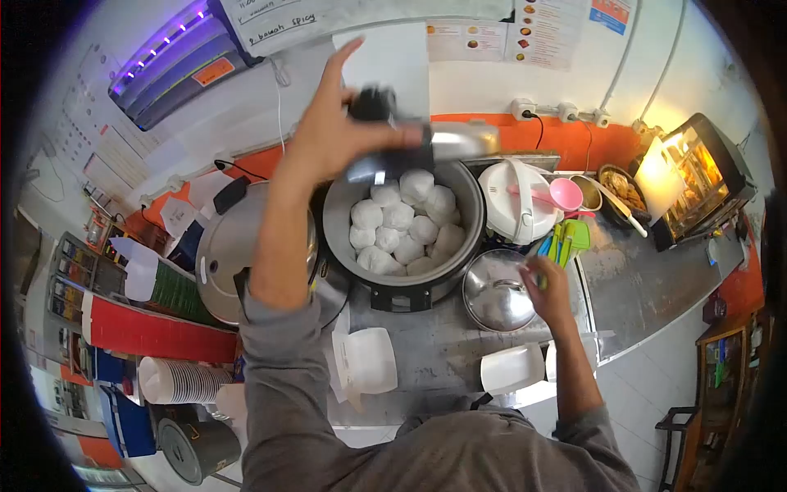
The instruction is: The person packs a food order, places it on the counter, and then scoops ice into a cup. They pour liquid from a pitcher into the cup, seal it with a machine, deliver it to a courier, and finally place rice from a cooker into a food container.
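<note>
My left hand [328, 135] is raised over the back of a large rice cooker [392, 297], its fingers spread. It overlaps the blurred, tilted dark lid [402, 156] and seems to touch it; a firm grip does not show. Several round white wrapped bundles [399, 217] fill the grey pot. On the right, my right hand [548, 289] is curled beside a round metal lid [498, 295] with a handle. A small green bit shows at its fingers, but I cannot make out what it is. Green and blue handled utensils [561, 242] lie just behind this hand.
A second large cooker [238, 262] stands left. White paper trays [370, 361] [512, 369] lie near the counter's front edge. Behind on the right are a white lidded container [508, 197], a pink cup [566, 194], a pan of food [620, 187] and a lit display warmer [697, 176].
</note>
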A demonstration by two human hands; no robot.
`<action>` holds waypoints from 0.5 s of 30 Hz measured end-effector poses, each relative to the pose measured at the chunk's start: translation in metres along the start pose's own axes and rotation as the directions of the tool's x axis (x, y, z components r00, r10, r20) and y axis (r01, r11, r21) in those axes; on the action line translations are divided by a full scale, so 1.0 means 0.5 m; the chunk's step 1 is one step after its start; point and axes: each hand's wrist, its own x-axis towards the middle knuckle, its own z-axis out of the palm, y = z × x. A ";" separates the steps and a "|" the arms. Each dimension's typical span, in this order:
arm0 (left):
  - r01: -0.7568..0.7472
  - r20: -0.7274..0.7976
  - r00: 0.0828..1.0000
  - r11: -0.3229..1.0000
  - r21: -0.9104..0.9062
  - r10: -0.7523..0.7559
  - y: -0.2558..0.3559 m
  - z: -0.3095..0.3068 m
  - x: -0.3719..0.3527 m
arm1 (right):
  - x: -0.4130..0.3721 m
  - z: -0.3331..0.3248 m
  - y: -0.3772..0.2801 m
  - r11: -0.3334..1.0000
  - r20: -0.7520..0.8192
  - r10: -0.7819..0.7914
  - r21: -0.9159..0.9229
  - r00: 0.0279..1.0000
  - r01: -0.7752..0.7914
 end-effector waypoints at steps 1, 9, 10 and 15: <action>-0.037 0.013 0.999 0.998 -0.052 0.038 -0.010 -0.016 0.054 | 0.065 0.033 -0.030 0.990 0.081 -0.110 -0.079 0.991 0.117; -0.001 0.037 0.999 0.998 0.061 -0.001 0.001 -0.102 0.269 | 0.388 0.480 -0.135 0.860 0.789 0.262 -0.452 0.555 0.236; 0.027 0.062 0.998 0.997 0.078 -0.032 0.004 -0.106 0.275 | 0.393 0.527 -0.115 0.858 0.794 0.259 -0.451 0.550 0.246; -0.047 0.258 0.965 0.999 -0.002 0.046 -0.004 -0.108 0.296 | 0.342 0.648 -0.079 0.784 0.435 0.442 -0.612 0.784 -0.102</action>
